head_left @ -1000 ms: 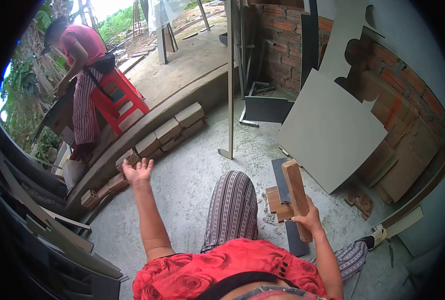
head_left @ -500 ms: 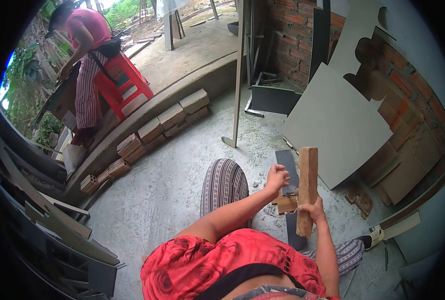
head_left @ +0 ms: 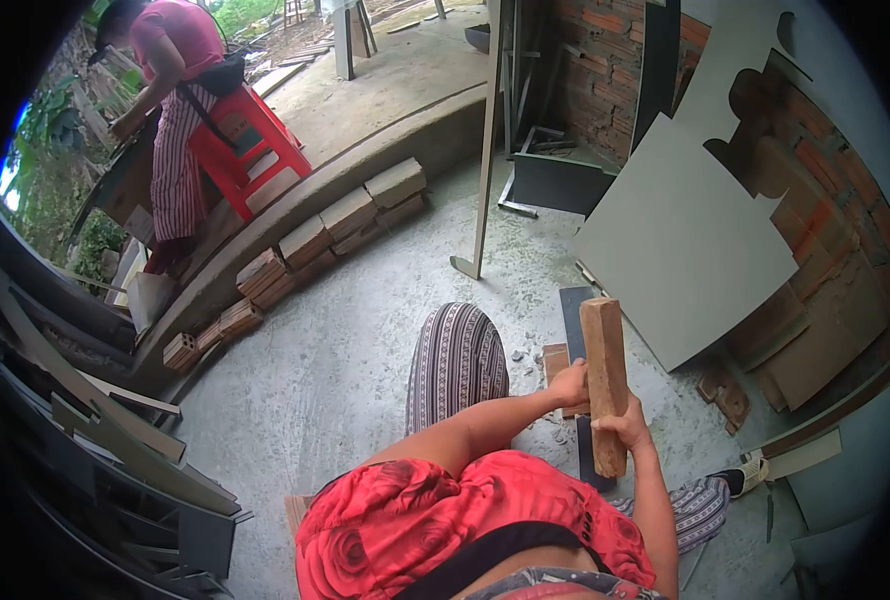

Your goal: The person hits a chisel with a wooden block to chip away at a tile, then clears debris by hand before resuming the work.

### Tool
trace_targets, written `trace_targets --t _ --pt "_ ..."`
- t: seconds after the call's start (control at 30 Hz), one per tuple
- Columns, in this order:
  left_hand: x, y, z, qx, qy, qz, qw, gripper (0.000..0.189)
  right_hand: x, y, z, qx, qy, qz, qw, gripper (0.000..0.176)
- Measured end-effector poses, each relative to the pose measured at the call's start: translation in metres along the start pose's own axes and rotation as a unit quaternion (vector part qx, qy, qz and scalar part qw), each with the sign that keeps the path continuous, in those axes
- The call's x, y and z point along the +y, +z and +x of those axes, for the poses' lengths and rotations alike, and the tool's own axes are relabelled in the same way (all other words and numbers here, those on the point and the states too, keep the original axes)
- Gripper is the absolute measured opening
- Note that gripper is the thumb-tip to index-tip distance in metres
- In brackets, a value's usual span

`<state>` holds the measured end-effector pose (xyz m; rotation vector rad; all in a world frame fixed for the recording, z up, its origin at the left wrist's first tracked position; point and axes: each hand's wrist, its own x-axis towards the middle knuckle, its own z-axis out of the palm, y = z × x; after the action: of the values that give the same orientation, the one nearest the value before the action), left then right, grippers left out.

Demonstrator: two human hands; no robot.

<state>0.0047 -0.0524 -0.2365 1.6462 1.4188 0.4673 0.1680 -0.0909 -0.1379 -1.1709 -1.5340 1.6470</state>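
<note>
Head view: a wooden block was held nearly upright just above the concrete floor, right of the person's knee.

The right hand was wrapped tight around the block's lower half. The left hand, fingers curled, rested against a flat wood offcut beside it; whether it gripped anything could not be told. The block was long, square-edged, reddish-brown and rough-sawn. It probably felt stiff, fairly heavy and not slippery, and was best held low as it was. A dark strip lay just beyond it.
</note>
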Motion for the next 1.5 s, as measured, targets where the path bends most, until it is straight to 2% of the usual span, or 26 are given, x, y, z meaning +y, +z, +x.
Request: trace_targets --t 0.07,0.13,0.23,0.3,0.33,0.4,0.53,0.57,0.6,0.67,0.7,0.77,0.8,0.87,0.93,1.0,1.03,1.07,1.27,1.4,1.5 --pt "-0.007 0.006 0.004 0.012 0.025 -0.008 1.000 0.055 0.004 0.002 0.001 -0.006 0.005 -0.005 1.000 0.072" --pt "-0.013 0.010 0.008 0.027 0.058 -0.027 0.998 0.044 0.003 0.003 0.002 -0.009 0.010 -0.008 1.000 0.072" --pt "-0.018 0.016 0.017 0.021 0.065 -0.057 0.996 0.037 -0.005 0.006 0.001 0.003 -0.013 -0.030 0.999 0.073" --pt "-0.019 0.017 0.020 0.031 0.076 -0.068 0.994 0.037 -0.016 0.009 -0.002 0.061 -0.061 -0.070 0.994 0.077" --pt "-0.015 0.015 0.020 0.042 0.085 -0.081 0.992 0.036 -0.023 0.010 -0.005 0.060 -0.062 -0.071 0.994 0.077" --pt "-0.003 0.007 0.017 0.038 0.071 -0.094 0.992 0.036 -0.039 0.011 -0.014 0.121 -0.105 -0.055 0.986 0.070" --pt "0.005 0.001 0.015 0.032 0.055 -0.118 0.991 0.037 -0.055 0.009 -0.026 0.136 -0.133 -0.102 0.976 0.078" --pt "-0.002 0.007 0.022 0.030 0.057 -0.118 0.991 0.037 -0.046 0.006 -0.026 0.142 -0.082 -0.189 0.968 0.087" --pt "-0.011 0.012 0.029 0.028 0.050 -0.119 0.991 0.039 -0.042 0.002 -0.026 0.125 0.037 -0.314 0.940 0.090" --pt "-0.021 0.021 0.038 0.025 0.044 -0.120 0.992 0.041 -0.032 -0.004 -0.025 0.077 0.044 -0.336 0.938 0.090" --pt "-0.021 0.023 0.040 0.039 0.042 -0.096 0.994 0.043 -0.034 -0.003 -0.024 0.078 0.043 -0.337 0.937 0.090" --pt "-0.012 0.018 0.034 0.053 0.035 -0.076 0.995 0.045 -0.040 0.003 -0.028 0.098 -0.051 -0.238 0.965 0.085" --pt "-0.001 0.008 0.027 0.038 0.042 -0.091 0.994 0.044 -0.047 0.008 -0.029 0.097 -0.051 -0.238 0.965 0.085" --pt "0.004 0.001 0.023 0.026 0.048 -0.107 0.993 0.043 -0.064 0.015 -0.032 0.127 -0.136 -0.110 0.976 0.080" --pt "-0.002 0.005 0.027 0.042 0.064 -0.121 0.990 0.041 -0.057 0.010 -0.033 0.117 -0.158 -0.102 0.975 0.077" --pt "-0.001 0.005 0.025 0.048 0.063 -0.113 0.990 0.038 -0.042 0.010 -0.031 0.159 -0.151 -0.135 0.966 0.077" --pt "-0.005 0.007 0.025 0.040 0.048 -0.111 0.992 0.036 -0.042 0.007 -0.030 0.161 -0.050 -0.220 0.961 0.079" --pt "-0.007 0.009 0.028 0.034 0.035 -0.109 0.993 0.035 -0.028 -0.004 -0.026 0.113 0.076 -0.321 0.937 0.083" --pt "-0.012 0.013 0.030 0.047 0.121 -0.067 0.989 0.034 -0.021 0.005 -0.029 0.102 0.064 -0.333 0.935 0.087" --pt "-0.020 0.019 0.036 0.053 0.136 -0.066 0.987 0.034 -0.022 0.005 -0.027 0.090 0.057 -0.341 0.934 0.090" --pt "-0.015 0.016 0.035 0.069 0.117 -0.060 0.989 0.026 -0.020 0.002 -0.027 0.079 0.054 -0.330 0.939 0.086"
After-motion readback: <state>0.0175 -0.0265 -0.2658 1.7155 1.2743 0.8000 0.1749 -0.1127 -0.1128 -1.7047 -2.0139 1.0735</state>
